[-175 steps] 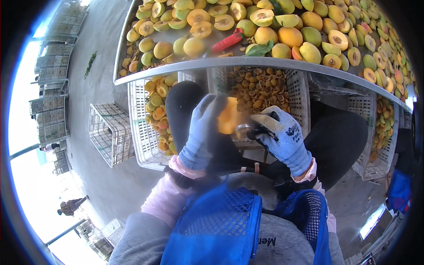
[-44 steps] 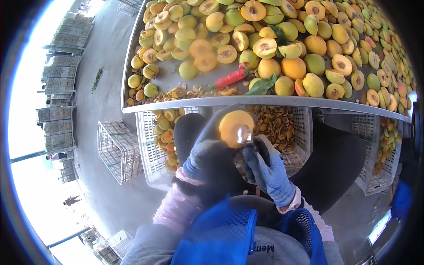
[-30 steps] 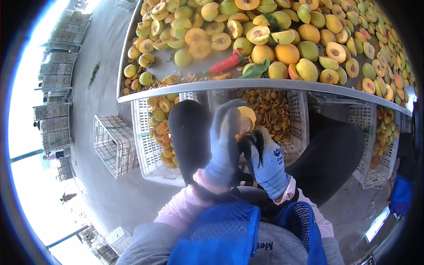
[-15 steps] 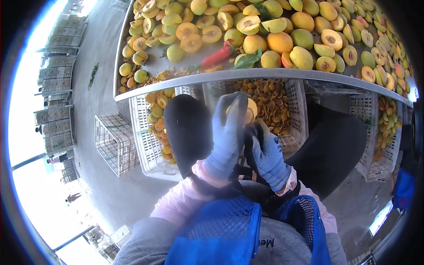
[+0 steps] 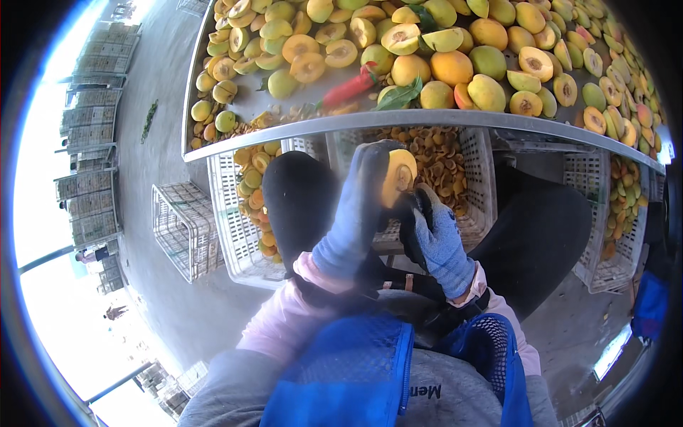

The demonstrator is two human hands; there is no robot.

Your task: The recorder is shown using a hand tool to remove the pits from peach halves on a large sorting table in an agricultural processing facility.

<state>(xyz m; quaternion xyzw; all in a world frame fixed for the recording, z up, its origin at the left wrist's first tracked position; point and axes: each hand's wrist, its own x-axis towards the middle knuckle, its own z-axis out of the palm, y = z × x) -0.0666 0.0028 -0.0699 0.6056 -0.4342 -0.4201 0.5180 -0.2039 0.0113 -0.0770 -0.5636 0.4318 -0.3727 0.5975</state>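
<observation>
The left hand [image 5: 356,206] grips a fruit half [image 5: 390,185], cut face [image 5: 405,174] now showing more, seemingly handier; the right hand [image 5: 438,238] hides whatever it holds.

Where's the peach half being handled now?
Head view, just right of centre: the peach half is in the left hand, beside the right hand, below the metal table rim.

Cut piece of round, yellow-orange stone fruit [image 5: 400,177], pale flesh exposed around a brown-rimmed oval centre; whether stone or hollow occupies the oval cannot be told. The piece stands on edge, cut face turned rightward, held along its left side by the blue-gloved left grip [image 5: 358,206], the blue-gloved right grip [image 5: 435,238] at its lower right edge.
</observation>
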